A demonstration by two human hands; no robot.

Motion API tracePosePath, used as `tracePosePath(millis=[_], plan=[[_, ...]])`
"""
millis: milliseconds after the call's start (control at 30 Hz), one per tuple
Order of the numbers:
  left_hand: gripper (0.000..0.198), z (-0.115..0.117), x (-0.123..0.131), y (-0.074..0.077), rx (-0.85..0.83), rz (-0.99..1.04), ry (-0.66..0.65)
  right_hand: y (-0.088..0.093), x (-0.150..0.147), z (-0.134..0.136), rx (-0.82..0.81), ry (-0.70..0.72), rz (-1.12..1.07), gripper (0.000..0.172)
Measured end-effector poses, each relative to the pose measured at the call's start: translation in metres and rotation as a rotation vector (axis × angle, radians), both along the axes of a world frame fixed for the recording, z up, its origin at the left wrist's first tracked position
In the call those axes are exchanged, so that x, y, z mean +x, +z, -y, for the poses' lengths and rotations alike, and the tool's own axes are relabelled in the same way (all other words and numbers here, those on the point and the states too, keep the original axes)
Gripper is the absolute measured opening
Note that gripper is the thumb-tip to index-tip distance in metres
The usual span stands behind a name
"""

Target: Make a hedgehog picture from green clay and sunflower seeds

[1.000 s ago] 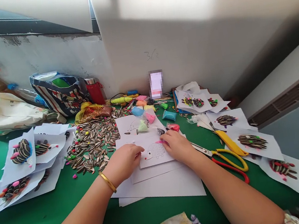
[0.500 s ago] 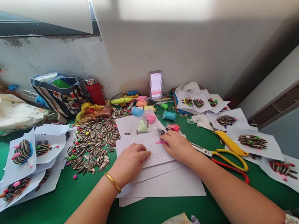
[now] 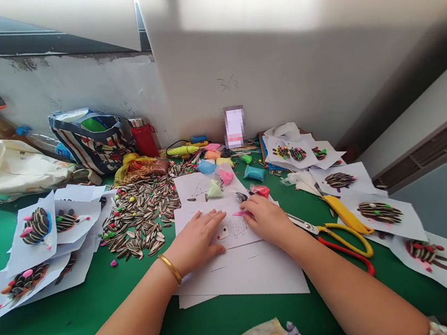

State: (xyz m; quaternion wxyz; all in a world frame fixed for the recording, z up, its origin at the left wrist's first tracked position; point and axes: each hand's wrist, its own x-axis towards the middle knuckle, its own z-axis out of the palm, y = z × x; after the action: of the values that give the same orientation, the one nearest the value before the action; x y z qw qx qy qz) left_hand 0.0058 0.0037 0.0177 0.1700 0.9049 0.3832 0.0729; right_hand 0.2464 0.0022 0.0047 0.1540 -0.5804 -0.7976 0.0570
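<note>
On the white paper (image 3: 253,251) lies my left hand (image 3: 196,239), palm down, with its fingers stretched out and the thumb apart. Just right of its fingertips is a line drawing of a hedgehog-like animal (image 3: 236,227) with a dark eye. My right hand (image 3: 268,218) rests at the drawing's right side, fingers bent together around a small pink pointed piece (image 3: 239,214); its kind is unclear. Beyond the hands sit bags of coloured clay: a pale green one (image 3: 214,189), a pink one (image 3: 225,175) and a red one (image 3: 259,190).
Striped sunflower seeds (image 3: 142,213) are heaped left of the paper. Large scissors (image 3: 321,231) and a yellow-handled cutter (image 3: 346,216) lie right of my right hand. Seed-decorated cards (image 3: 36,229) stand at the left, more cards (image 3: 379,211) at the right. A red bottle (image 3: 144,139) is behind.
My left hand has spread its fingers and moved its thumb down and apart, uncovering the drawn animal's head and eye. My right hand stays in place with the pink piece.
</note>
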Motion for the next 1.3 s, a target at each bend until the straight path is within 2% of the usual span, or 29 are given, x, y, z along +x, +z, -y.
tracePosePath(millis=[167,300,367,500,567,667,733,833,967,1100,1300], plan=[[0.08,0.0,0.0,0.001,0.003,-0.037,0.031,0.007,0.017,-0.007,0.104,-0.192,0.018,0.023],[0.078,0.0,0.0,0.004,0.006,-0.056,0.046,0.006,0.032,-0.016,0.116,-0.349,0.094,0.043],[0.076,0.0,0.0,0.005,0.016,-0.049,0.044,0.004,0.036,-0.02,0.049,-0.362,0.129,0.048],[0.068,0.0,0.001,0.004,0.057,-0.024,0.041,-0.001,0.038,-0.023,-0.071,-0.319,0.172,0.044],[0.062,-0.001,0.001,0.003,0.086,-0.014,0.038,0.0,0.039,-0.024,-0.047,-0.304,0.169,0.041],[0.052,-0.001,0.0,0.001,0.159,0.035,0.045,0.003,0.038,-0.022,0.077,-0.304,0.083,0.04],[0.045,0.0,-0.001,0.001,0.224,0.095,0.078,0.005,0.035,-0.019,0.168,-0.239,-0.038,0.041],[0.035,0.001,0.0,0.004,0.287,0.223,0.143,0.007,0.022,-0.01,0.248,-0.026,-0.233,0.042],[0.029,0.005,0.004,0.008,0.204,0.399,0.22,0.005,-0.003,0.006,0.269,0.237,-0.342,0.044],[0.025,0.006,0.008,0.01,0.014,0.581,0.283,0.002,-0.017,0.016,0.258,0.286,-0.334,0.049],[0.022,0.006,0.012,0.012,-0.25,0.76,0.306,0.006,-0.018,0.021,0.237,0.286,-0.374,0.051]])
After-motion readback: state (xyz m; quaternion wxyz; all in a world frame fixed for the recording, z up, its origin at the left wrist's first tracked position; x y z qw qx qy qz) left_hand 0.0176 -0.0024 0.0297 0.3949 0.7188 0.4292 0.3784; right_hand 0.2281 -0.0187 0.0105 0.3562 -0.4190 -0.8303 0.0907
